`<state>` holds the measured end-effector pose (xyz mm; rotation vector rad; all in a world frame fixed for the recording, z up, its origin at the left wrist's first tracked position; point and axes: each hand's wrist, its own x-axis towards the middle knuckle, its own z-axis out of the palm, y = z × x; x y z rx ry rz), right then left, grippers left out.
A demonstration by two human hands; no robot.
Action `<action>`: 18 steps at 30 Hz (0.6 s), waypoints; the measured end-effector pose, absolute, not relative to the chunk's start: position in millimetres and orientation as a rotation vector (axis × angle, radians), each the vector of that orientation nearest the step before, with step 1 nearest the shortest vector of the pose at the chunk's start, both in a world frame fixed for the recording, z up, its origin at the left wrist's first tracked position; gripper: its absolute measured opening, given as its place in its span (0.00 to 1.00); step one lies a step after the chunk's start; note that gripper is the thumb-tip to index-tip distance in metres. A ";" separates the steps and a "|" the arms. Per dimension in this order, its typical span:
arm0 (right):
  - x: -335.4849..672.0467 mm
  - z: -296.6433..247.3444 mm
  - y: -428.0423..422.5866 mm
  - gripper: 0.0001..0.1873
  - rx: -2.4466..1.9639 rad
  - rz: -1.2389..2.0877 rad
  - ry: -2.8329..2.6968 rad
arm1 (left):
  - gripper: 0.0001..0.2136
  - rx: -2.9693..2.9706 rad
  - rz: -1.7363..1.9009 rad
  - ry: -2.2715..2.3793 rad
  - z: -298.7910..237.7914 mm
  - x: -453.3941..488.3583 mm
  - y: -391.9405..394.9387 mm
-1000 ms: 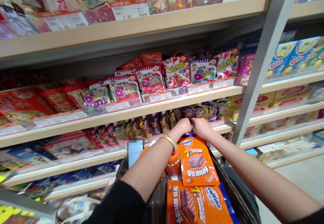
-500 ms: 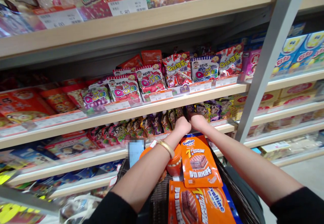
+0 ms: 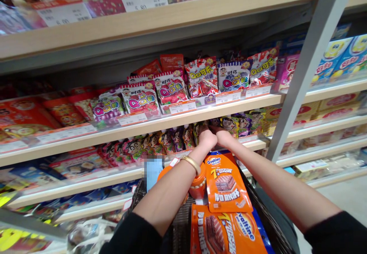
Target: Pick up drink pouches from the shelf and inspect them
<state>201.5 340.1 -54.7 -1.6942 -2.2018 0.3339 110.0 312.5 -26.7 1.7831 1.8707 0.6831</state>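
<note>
My left hand [image 3: 207, 137], with a gold bangle on its wrist, reaches into the lower shelf among a row of small pouches [image 3: 165, 140] printed with cartoon faces. Right beside it, my right hand [image 3: 223, 136] reaches in among the same row, near the yellow and purple pouches [image 3: 243, 125]. The two hands nearly touch. Their fingers point away into the shadow under the shelf board, so their grip is hidden. Below my forearms a dark woven basket [image 3: 180, 223] holds an orange Ovaltine wafer bag [image 3: 226, 185], a second Ovaltine bag [image 3: 226, 231] and an orange-lidded jar [image 3: 197, 187].
Above the hands runs a shelf board [image 3: 200, 114] bearing gummy candy bags [image 3: 202, 78]. A grey upright post [image 3: 304, 70] stands to the right, with blue boxes [image 3: 334, 61] beyond it. A pale blue, partly blurred rectangle [image 3: 155, 173] shows at the basket's left.
Both hands have stayed among the pouches, shifting slightly; my left hand has turned a little and moved closer to the right. The basket's contents look the same.
</note>
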 end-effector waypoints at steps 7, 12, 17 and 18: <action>195.7 -53.6 339.1 0.26 -1.707 0.353 -2.153 | 0.14 1.709 0.779 1.986 -22.5 108.8 282.5; 191.9 -50.8 333.8 0.24 -1.691 0.369 -2.094 | 0.13 1.705 0.866 1.922 -21.2 105.6 273.0; 199.6 -50.8 308.4 0.20 -1.553 0.389 -1.971 | 0.17 1.756 1.016 1.753 -21.4 94.5 268.1; 202.3 -52.2 301.7 0.21 -1.509 0.397 -1.939 | 0.18 1.769 1.046 1.713 -22.1 92.1 265.5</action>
